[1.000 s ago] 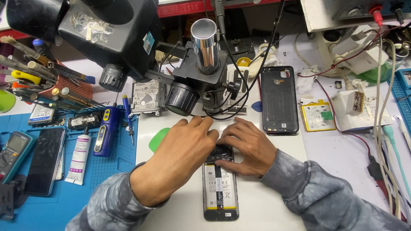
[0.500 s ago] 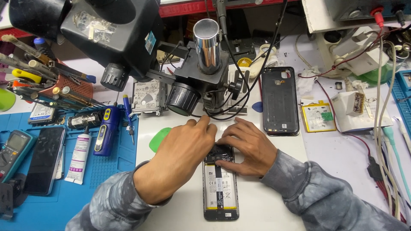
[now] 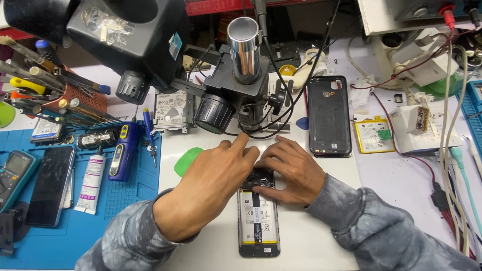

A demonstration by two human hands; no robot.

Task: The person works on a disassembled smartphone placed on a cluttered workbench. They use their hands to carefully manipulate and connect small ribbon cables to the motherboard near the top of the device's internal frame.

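Observation:
An opened phone point(image 3: 258, 221) lies face down on the white mat point(image 3: 311, 241), its white battery and black circuit area exposed. My left hand point(image 3: 211, 185) rests over the phone's upper left corner, fingers pointing up and right. On the other side, my right hand point(image 3: 291, 168) presses on the upper end, thumb on the dark board. Both hands touch the phone's top part, which they partly hide. I cannot tell whether a small tool is between the fingers.
A black microscope point(image 3: 150, 45) with a chrome column point(image 3: 243, 47) stands behind the hands. The phone's black back cover point(image 3: 329, 115) lies at right, a yellow-edged battery point(image 3: 374, 135) beside it. On the blue mat point(image 3: 55, 236) are another phone point(image 3: 50, 183), a glue tube point(image 3: 90, 183), a multimeter point(image 3: 15, 173). Cables point(image 3: 452, 150) hang at right.
My left hand has shifted slightly up and right over the phone's top. The right hand stays almost still on the phone.

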